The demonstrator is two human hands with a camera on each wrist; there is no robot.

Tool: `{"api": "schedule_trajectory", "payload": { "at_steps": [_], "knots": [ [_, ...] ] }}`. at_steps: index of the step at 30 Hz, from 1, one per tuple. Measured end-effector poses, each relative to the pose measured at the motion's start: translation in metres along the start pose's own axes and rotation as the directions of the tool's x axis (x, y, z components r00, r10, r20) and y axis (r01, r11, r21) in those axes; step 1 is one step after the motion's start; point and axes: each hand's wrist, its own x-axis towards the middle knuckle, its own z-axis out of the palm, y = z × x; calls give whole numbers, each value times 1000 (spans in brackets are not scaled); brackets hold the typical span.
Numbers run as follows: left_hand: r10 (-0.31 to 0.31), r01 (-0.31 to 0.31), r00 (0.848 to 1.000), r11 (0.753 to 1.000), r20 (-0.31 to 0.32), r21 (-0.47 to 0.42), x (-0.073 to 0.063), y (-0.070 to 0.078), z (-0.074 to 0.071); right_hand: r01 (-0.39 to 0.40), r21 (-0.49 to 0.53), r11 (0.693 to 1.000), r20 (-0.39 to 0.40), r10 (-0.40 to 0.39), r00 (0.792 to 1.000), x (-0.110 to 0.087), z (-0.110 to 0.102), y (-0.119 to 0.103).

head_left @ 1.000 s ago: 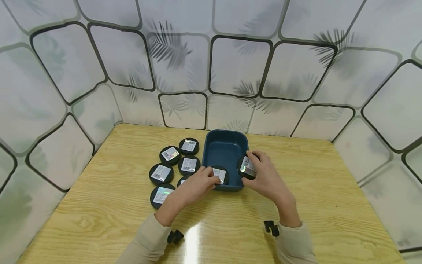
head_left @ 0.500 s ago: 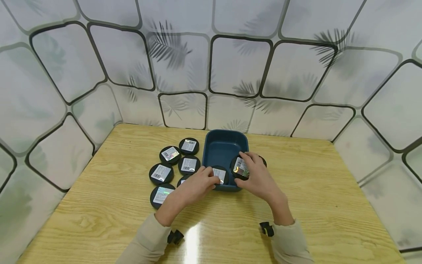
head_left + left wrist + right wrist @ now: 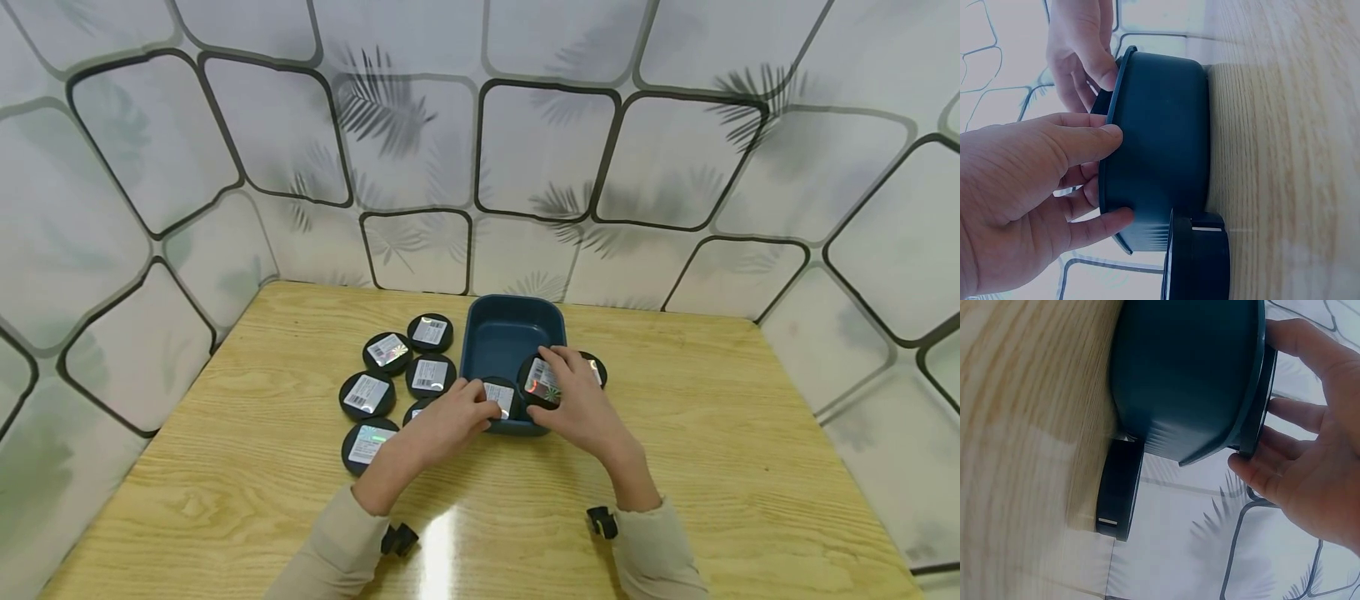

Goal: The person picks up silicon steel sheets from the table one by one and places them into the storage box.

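A dark blue rectangular bin (image 3: 513, 305) stands on the table between the hands. The left hand (image 3: 448, 419) grips its near left corner, thumb on the outer wall and some fingers over the rim. Inside that corner lies a flat round black case (image 3: 501, 402) with a white label, partly covered by the fingers. The right hand (image 3: 581, 404) holds another round labelled case (image 3: 538, 382) tilted at the bin's right rim, partly over the opening. In the right wrist view, this held case (image 3: 1259, 403) lies close against the rim.
Several more round black cases (image 3: 366, 394) lie label-up left of the bin; one is partly hidden by the left hand. Another case (image 3: 597, 367) rests on the table right of the bin, behind the right hand. A patterned curtain (image 3: 517, 167) surrounds the wooden table (image 3: 712, 433).
The right hand has moved left with its round case, bringing it farther over the bin and uncovering a case on the table to the right. The left hand stays still.
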Motion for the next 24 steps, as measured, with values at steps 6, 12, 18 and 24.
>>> {"api": "schedule_trajectory", "payload": {
  "at_steps": [6,12,18,24],
  "knots": [
    [-16,16,1000,1000,9,-11,0,1,-1,-1,1,1000,-1,1,1000,1,2,0],
    [-18,18,1000,1000,12,-6,1,1,-1,-22,-8,1000,23,23,999,3,5,1],
    [-23,23,1000,1000,18,-1,1,1,-2,-55,7,998,54,55,997,7,8,1],
    [-24,24,1000,1000,20,9,1,1,-1,-52,6,999,87,52,995,10,12,1]
  ]
}}
